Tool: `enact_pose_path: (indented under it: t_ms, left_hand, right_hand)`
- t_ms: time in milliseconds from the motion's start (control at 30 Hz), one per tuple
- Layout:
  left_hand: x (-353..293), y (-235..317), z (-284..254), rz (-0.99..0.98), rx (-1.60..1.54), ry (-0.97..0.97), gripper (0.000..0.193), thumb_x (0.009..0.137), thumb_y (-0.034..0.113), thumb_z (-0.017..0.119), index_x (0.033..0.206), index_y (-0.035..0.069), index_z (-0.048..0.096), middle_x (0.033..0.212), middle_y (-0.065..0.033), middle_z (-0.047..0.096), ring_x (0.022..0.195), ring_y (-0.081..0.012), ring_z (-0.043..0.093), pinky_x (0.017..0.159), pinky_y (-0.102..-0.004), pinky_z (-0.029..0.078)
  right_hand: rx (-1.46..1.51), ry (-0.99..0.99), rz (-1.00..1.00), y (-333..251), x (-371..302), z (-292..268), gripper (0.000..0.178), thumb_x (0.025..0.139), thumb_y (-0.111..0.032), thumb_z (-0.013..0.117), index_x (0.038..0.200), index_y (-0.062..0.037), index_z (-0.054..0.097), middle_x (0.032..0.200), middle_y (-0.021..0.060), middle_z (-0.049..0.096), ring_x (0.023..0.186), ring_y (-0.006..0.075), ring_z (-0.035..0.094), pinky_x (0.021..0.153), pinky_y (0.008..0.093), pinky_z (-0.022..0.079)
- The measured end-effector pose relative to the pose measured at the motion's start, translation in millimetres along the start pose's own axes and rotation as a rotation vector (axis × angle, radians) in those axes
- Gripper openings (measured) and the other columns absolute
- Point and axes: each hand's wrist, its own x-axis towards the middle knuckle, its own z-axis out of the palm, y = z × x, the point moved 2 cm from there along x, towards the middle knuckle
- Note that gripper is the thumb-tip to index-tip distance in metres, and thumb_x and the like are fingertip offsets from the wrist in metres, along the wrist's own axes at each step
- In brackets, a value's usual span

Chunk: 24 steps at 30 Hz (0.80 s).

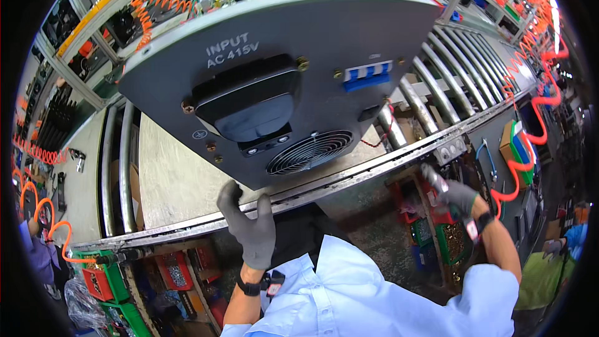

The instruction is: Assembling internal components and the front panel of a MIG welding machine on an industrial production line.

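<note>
In front of me stands a large dark-grey metal equipment cabinet [324, 81], its face tilted in the view. The face carries a black plastic cover [253, 103], a blue-and-white breaker switch [367, 76] and a round fan grille [311, 152]. My left hand [253, 228], in a grey glove, is just below the cabinet's lower corner, thumb and fingers apart and holding nothing. Off to the right, my gloved right hand [458, 196] hovers over the parts bins with its fingers drawn together. A small pale-and-dark item shows at its fingertips; its kind is unclear.
The cabinet sits on a board [171, 181] on a roller conveyor [437, 90] with a metal edge rail. Bins of screws [452, 243] and a red bin [175, 271] are under it. A coiled orange air hose [540, 131] hangs at right. Another person [571, 243] is far right.
</note>
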Motion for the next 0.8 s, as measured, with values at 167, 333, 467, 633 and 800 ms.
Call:
enact_pose_path:
  t_ms: [167,333,467,633,800]
  left_hand:
    - [-43.9,-2.8,3.8,-0.561,-0.374,-0.629,0.025,0.093,0.007,0.063,0.116,-0.002,0.06,0.103,-0.0084,0.067,0.091,-0.0141,0.064,0.083,-0.0283,0.052]
    - [-52.5,6.3,42.9,-0.648,-0.393,-0.996,0.029,0.098,0.013,0.057,0.123,-0.003,0.059,0.106,-0.0106,0.068,0.092,-0.0153,0.067,0.081,-0.0288,0.054]
    - [-42.9,15.3,63.0,-0.759,-0.742,-0.976,0.033,0.102,0.019,0.048,0.123,-0.004,0.06,0.1,-0.0097,0.067,0.089,-0.0149,0.066,0.08,-0.0294,0.054]
    - [-32.6,9.0,73.0,-0.626,-0.633,-0.753,0.027,0.101,0.018,0.051,0.101,-0.002,0.069,0.082,-0.0061,0.069,0.075,-0.0123,0.062,0.07,-0.0282,0.049]
    - [-36.0,0.6,80.4,-0.738,-0.7,-0.717,0.026,0.1,0.018,0.054,0.101,-0.003,0.069,0.081,-0.0052,0.069,0.073,-0.0114,0.061,0.068,-0.0286,0.047]
  right_hand:
    - [-0.008,-0.168,0.064,9.5,-81.9,106.2,0.04,0.076,-0.006,0.07,0.113,-0.0018,0.053,0.079,0.0044,0.06,0.058,0.0136,0.058,0.051,0.029,0.048]
    - [0.157,-0.306,-0.277,-29.1,-121.0,186.5,0.046,0.074,-0.01,0.075,0.115,-0.0043,0.054,0.077,0.0044,0.058,0.057,0.0118,0.056,0.049,0.0281,0.045]
    - [0.285,-0.297,-0.359,-75.0,-123.8,224.2,0.042,0.078,-0.012,0.074,0.115,-0.0038,0.054,0.076,0.0039,0.058,0.056,0.01,0.055,0.049,0.0271,0.045]
    - [0.5,-0.379,-0.218,-107.4,-120.1,248.6,0.035,0.087,-0.019,0.072,0.112,-0.0035,0.053,0.077,0.003,0.057,0.056,0.0082,0.055,0.048,0.0264,0.045]
    - [0.555,-0.357,-0.296,-114.0,-118.0,256.5,0.034,0.088,-0.021,0.071,0.111,-0.0036,0.054,0.073,0.003,0.056,0.054,0.0083,0.054,0.047,0.0266,0.044]
